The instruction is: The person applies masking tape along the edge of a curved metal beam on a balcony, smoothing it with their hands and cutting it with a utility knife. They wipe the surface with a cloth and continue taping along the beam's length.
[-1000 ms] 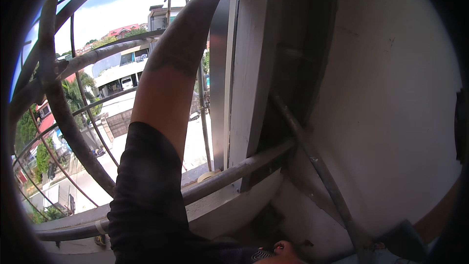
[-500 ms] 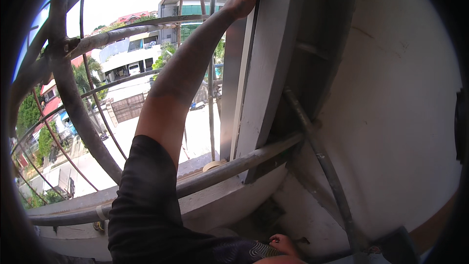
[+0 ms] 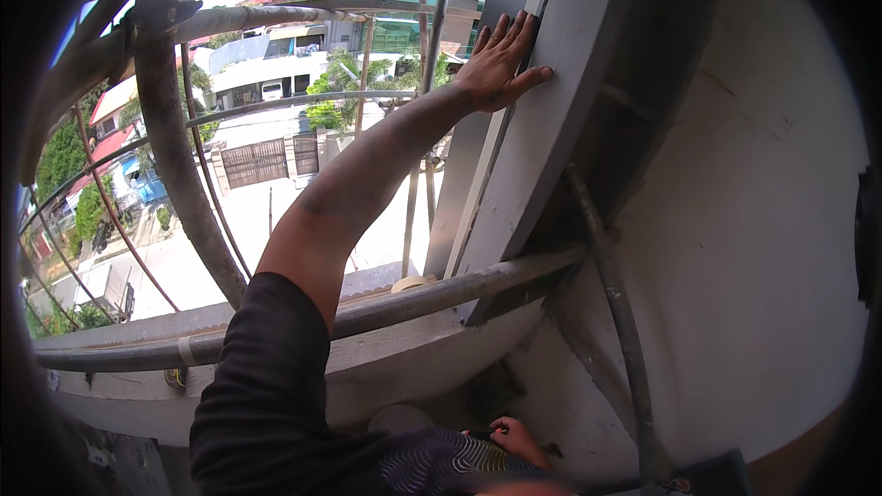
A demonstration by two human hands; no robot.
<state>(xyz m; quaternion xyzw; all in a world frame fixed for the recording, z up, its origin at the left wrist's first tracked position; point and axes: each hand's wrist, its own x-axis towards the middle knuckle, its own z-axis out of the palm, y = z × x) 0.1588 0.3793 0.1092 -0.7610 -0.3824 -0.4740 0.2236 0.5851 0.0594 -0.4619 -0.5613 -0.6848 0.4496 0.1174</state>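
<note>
My left hand [image 3: 503,64] lies flat with fingers spread against the window jamb, its arm stretched up and away in a dark sleeve. Under the fingers runs a pale strip [image 3: 475,211] along the jamb, with a grey metal panel [image 3: 450,211] on its outer side. The thumb reaches over the grey concrete column edge [image 3: 551,142]. Low down, close to my body, my right hand [image 3: 516,438] is closed, its fingers curled on a small dark thing that I cannot make out.
A metal pipe [image 3: 441,306] crosses the opening above the sill. Another pipe [image 3: 614,321] leans by the white wall [image 3: 753,248]. A tape roll [image 3: 412,284] sits on the sill. Outside, scaffold tubes [image 3: 179,129] stand before a street and houses.
My left hand has come down along the jamb, and its fingers are more spread. The view has shifted, so the column and pipes sit farther right or higher.
</note>
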